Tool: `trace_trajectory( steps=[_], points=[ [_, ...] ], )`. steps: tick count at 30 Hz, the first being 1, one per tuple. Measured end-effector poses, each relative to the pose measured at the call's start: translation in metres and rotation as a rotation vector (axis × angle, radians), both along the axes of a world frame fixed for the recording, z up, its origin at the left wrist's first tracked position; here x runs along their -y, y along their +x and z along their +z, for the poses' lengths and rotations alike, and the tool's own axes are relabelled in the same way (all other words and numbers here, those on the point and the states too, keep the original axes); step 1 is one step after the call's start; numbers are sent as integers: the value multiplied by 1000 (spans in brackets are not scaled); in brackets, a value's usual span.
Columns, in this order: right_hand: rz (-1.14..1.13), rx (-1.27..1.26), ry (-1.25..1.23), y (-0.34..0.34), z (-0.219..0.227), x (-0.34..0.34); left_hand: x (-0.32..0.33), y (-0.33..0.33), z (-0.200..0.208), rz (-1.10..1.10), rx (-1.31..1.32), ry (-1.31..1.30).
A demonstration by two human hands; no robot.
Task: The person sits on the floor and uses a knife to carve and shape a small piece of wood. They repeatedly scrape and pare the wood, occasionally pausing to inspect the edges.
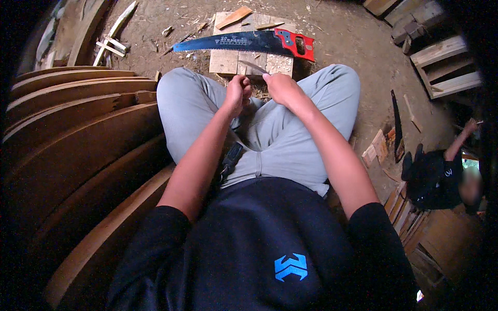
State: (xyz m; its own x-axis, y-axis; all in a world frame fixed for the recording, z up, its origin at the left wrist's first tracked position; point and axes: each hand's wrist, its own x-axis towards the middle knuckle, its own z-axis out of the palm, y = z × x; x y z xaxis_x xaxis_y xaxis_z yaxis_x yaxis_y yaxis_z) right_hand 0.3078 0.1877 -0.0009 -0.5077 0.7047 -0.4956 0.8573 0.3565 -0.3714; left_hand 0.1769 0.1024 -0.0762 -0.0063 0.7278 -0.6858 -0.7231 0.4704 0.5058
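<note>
My right hand [284,88] is closed around a knife, its handle hidden in my grip. The thin grey knife blade [252,66] points up and left over the front part of a low wooden block [224,63]. Just left of it, my left hand [238,92] is curled closed; whatever it may hold is hidden by the fingers. Both hands are above my lap, between my bent knees. Beyond them a handsaw [236,42] lies across the block, its dark blade toward the left and its red handle [302,45] on the right.
Curved wooden boards [78,111] stand in a row close on my left. Wood scraps [233,17] and shavings lie on the block and dirt floor. A wooden frame [446,67] stands at the right. Below it, another person [433,176] in dark clothing has an arm raised.
</note>
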Motion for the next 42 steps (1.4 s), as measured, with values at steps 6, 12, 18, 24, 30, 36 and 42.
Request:
trace_trajectory(
  steps=[6, 12, 18, 24, 30, 36, 42],
  points=[
    [-23, 118, -78, -3, 13, 9, -6, 0, -5, 49, 4, -49],
    [26, 212, -50, -3, 5, 11, -10, 6, -6, 128, 1, -71],
    [-90, 244, -15, -24, 18, 36, -10, 1, -20, 233, 108, -31],
    [-186, 202, 113, -31, 5, 54, -12, 6, -25, 312, 126, -18],
    [-235, 222, 190, -38, -6, 64, -13, 5, -23, 351, 167, 15],
    [-81, 84, 133, -14, -23, 47, -8, 8, -14, 286, 71, 21],
    [94, 13, 44, 9, -37, 13, -1, -6, 8, 64, -24, 54]
  ],
)
